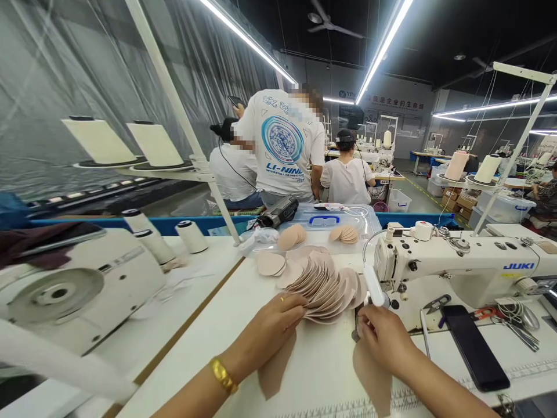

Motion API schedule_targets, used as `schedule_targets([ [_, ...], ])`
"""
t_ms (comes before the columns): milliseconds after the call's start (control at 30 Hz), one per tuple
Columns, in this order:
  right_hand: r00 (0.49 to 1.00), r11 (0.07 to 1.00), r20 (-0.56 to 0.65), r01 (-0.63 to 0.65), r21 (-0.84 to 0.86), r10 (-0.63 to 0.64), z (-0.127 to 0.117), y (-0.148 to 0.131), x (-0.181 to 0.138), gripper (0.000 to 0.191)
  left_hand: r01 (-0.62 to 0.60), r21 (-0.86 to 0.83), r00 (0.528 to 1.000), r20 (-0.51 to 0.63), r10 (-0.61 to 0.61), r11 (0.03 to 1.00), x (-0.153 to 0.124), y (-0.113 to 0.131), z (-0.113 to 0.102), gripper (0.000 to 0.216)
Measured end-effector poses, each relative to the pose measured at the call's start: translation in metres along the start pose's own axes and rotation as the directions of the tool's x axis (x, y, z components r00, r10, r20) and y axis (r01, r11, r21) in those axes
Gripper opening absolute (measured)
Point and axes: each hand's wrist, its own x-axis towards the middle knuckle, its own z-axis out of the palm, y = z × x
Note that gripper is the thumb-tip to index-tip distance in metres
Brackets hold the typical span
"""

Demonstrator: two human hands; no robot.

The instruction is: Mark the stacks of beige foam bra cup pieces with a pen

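A fanned pile of beige rounded pads (324,284) lies on the white sewing table, left of the needle end of a JUKI sewing machine (452,261). My left hand (272,325), with a gold bracelet and a ring, is at the pile's near left edge, its fingers closed on a beige pad there. Just below the machine's white lamp (374,285), my right hand (385,337) is by the needle area. Its fingers are pinched together, and they hide whatever is between them.
Smaller pad stacks (343,234) lie by a clear plastic box (343,217) at the back. Right of my hand are a black phone (474,348), thread snips (437,303) and scissors (483,313). Thread cones (191,237) stand left. Co-workers (282,145) are ahead.
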Motion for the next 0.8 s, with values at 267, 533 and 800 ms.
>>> schedule_targets([
  [267,1.0,1.0,-0.02,-0.008,0.014,0.008,-0.001,0.003,-0.002,0.019,-0.073,-0.037,0.989,-0.135,0.067,0.997,0.003,0.005,-0.004,0.033],
  [533,0.998,0.995,-0.038,0.044,0.091,-0.041,-0.004,0.004,-0.014,0.023,-0.132,-0.104,0.988,-0.1,0.122,0.986,0.008,0.017,-0.046,0.027],
  [800,0.997,0.989,-0.033,0.071,0.132,-0.067,-0.008,0.005,-0.025,0.026,0.559,-0.655,0.684,0.017,-0.73,0.508,-0.038,0.045,-0.077,0.029],
])
